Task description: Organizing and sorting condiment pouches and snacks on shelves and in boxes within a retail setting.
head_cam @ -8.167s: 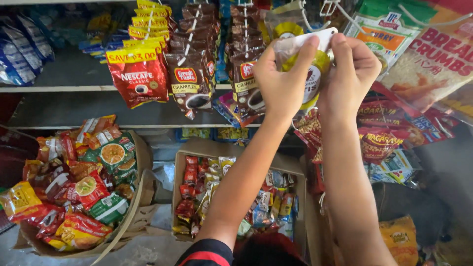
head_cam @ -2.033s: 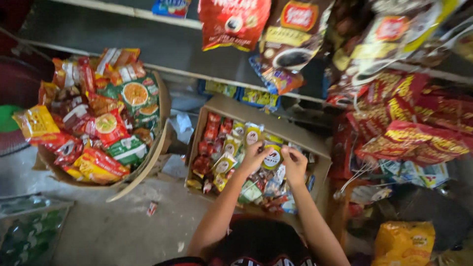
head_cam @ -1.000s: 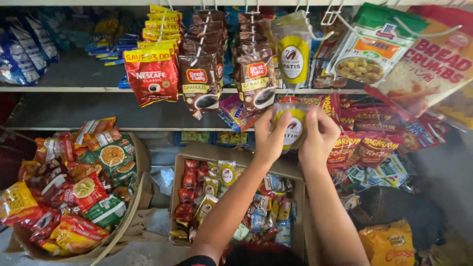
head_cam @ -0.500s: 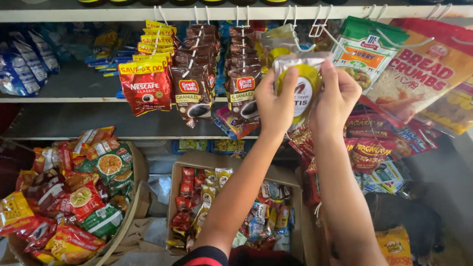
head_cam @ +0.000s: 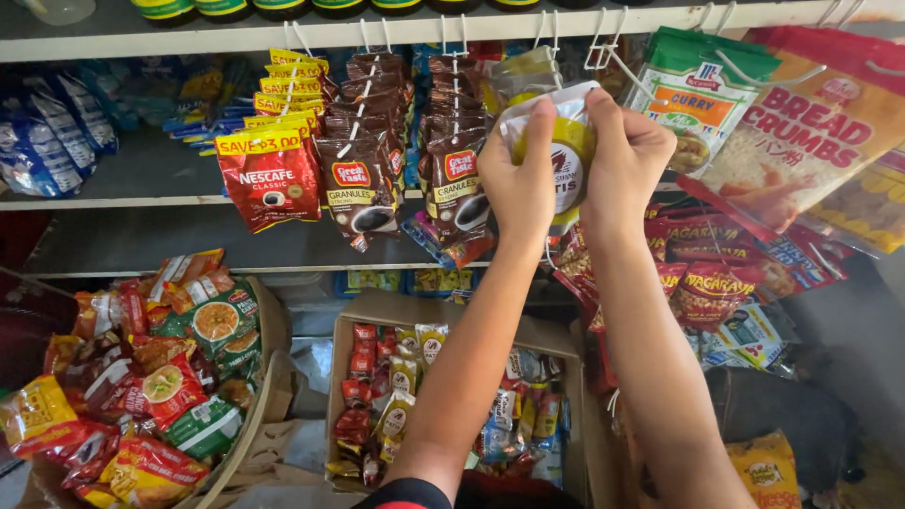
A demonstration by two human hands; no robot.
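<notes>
Both sets of fingers are pinched on the top of a clear sauce pouch with a yellow and white round label, which I hold up just under the white wire hooks at the shelf edge. Thumb and forefinger of my left hand close on the pouch's upper left corner, and my right hand grips its upper right edge, the other fingers curled in behind. The pouch hangs between my two palms, its label partly covered by them. Whether its top is on a hook I cannot tell.

Just behind it, more pouches of the same kind hang from a hook. To the left hang rows of dark brown coffee sachets and, further left, red coffee sachets with yellow strips above. To the right hang a green seasoning packet and a large bag of breadcrumbs, with red snack packs strung below them.

Under my forearms sits an open cardboard box filled with small mixed sachets, on the floor against the shelf. Well to its left, a round basket holds a heap of red, green and orange noodle packets. Blue packs lie on the shelf at far left, and a yellow snack bag lies low at right.
</notes>
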